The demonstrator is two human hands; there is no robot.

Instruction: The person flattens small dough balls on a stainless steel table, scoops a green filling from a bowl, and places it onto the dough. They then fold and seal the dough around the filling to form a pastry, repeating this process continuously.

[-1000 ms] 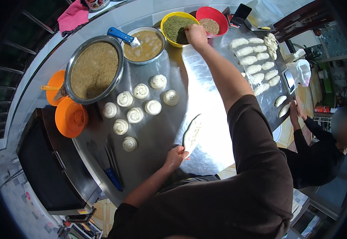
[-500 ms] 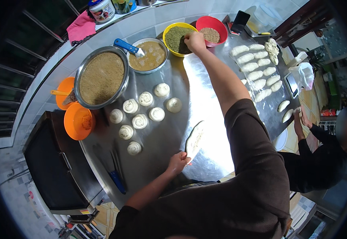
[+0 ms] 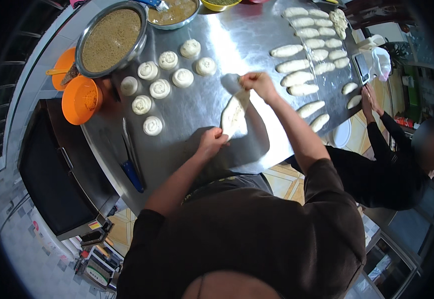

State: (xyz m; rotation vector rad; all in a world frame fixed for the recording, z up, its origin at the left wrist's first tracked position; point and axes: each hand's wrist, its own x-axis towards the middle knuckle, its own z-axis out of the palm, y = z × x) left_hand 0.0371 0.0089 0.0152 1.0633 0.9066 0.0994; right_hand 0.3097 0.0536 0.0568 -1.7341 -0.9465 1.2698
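A long flattened strip of dough (image 3: 234, 115), with specks on its upper face, hangs tilted above the steel table (image 3: 187, 115). My left hand (image 3: 212, 143) pinches its near end between thumb and fingers. At the strip's far end is my right hand (image 3: 259, 86), closed with fingertips pressed together; what they hold is too small to make out. To the left stand several coiled dough rolls (image 3: 183, 78). Several plain oblong dough pieces (image 3: 297, 78) lie in rows to the right.
Far left are a steel bowl of brown mixture (image 3: 111, 42) and orange bowls (image 3: 81, 99). A yellow bowl (image 3: 221, 5) is cut off at the top. Blue-handled tongs (image 3: 132, 174) lie by the left edge. A co-worker's hands (image 3: 370, 102) are at the right edge.
My right hand has come back from the yellow bowl of green seasoning to the dough strip's far end. My left hand still holds the near end. The view has tilted nearer.
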